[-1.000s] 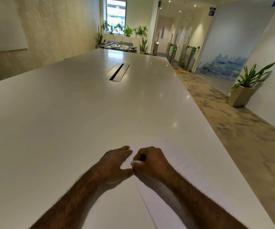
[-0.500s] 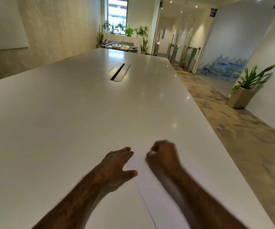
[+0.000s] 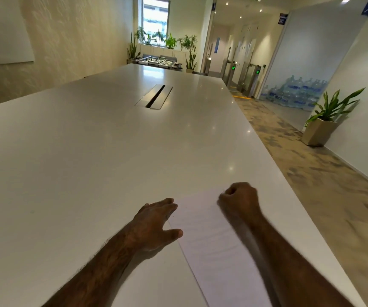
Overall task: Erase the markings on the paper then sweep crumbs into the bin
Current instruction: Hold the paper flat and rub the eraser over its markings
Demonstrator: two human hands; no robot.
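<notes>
A white sheet of paper (image 3: 207, 235) lies near the right front of the long white table (image 3: 90, 151). My left hand (image 3: 154, 222) rests flat on the paper's left edge with fingers spread. My right hand (image 3: 240, 200) is curled into a fist on the paper's far end, blurred by motion. What it grips is hidden inside the fist; a small white eraser showed at its fingertips a second ago. A tiny dark mark (image 3: 223, 191) sits just left of the fist at the paper's far edge.
A metal cable slot (image 3: 154, 96) is set into the table's middle, far ahead. The table's right edge (image 3: 289, 191) runs close beside the paper, with carpeted floor below. A potted plant (image 3: 324, 122) stands by the right wall.
My right hand has slid away from my left hand, forward and to the right along the paper. My left hand has stayed on the paper's left edge.
</notes>
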